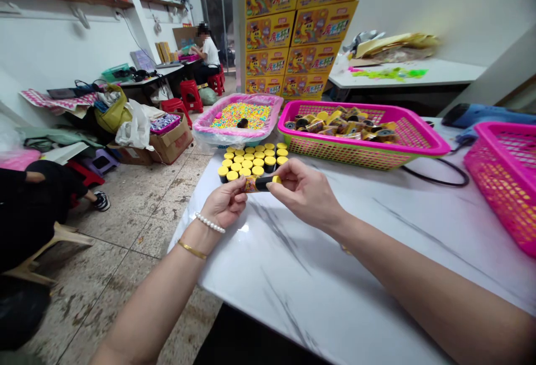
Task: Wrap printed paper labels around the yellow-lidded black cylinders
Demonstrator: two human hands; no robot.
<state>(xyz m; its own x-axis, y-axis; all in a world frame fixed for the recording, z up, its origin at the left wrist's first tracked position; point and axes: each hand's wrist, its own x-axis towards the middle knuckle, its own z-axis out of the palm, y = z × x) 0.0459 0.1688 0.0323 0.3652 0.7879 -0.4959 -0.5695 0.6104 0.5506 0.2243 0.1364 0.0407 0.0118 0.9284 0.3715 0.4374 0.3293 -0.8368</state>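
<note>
The largest thing, the white marbled surface [259, 275], carries everything being worked on. Beyond it rise stacked yellow printed boxes [293, 35]; how full they are cannot be told. The pink-and-green basket [355, 153] holds a loose heap of small containers [349, 124] in printed wraps with black and yellow ends. These may be finished pieces, since their wraps resemble the one in hand, but that is a guess. The plastic-lined tub [274, 109] is well stocked with coloured beads [240, 114].

Nearer, a block of yellow-capped black cups [247, 163] stands upright in rows; with no wraps visible on them, they look like the share left to do. One small tube [262, 183] seems partway through, held sideways above the surface, just in front of that block. The left hand [228, 200] has a narrow grip on its printed end, and the right hand [307, 192] pinches its yellow end.

Fingers cover both tube ends, so the fit of the wrap is unclear. The nearest cups are partly hidden behind the hands, the heap's lower layers are obscured, and the pink basket [502, 186] at right is cut off.
</note>
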